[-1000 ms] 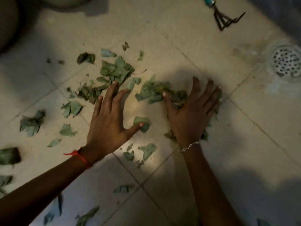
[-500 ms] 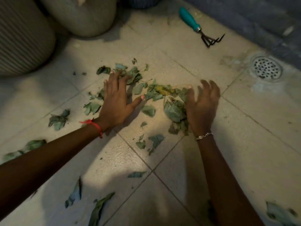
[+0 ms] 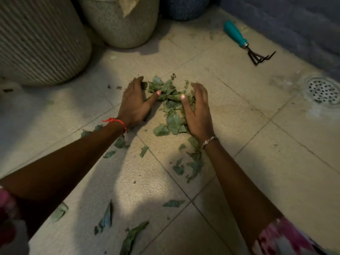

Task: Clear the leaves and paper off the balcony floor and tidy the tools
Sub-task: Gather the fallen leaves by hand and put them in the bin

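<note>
both hands, left (image 3: 134, 103) and right (image 3: 197, 109), have drawn closer, cupped open around the leaf pile (image 3: 170, 100).

Floor (image 3: 239, 126), mid area: leaf pile (image 3: 171, 100), with left hand (image 3: 134, 105) touching its left side and right hand (image 3: 197, 115) its right. Loose leaves (image 3: 193, 166) trail from the pile toward the near edge, between and under the forearms. Far-left corner: ribbed pot (image 3: 40, 39), second pot (image 3: 119, 24) just to its right, a third, apparently another pot (image 3: 185, 8), beyond. Far right, near the wall: hand rake (image 3: 246, 45). Right edge: drain (image 3: 323, 91), well apart from the pile.
</note>
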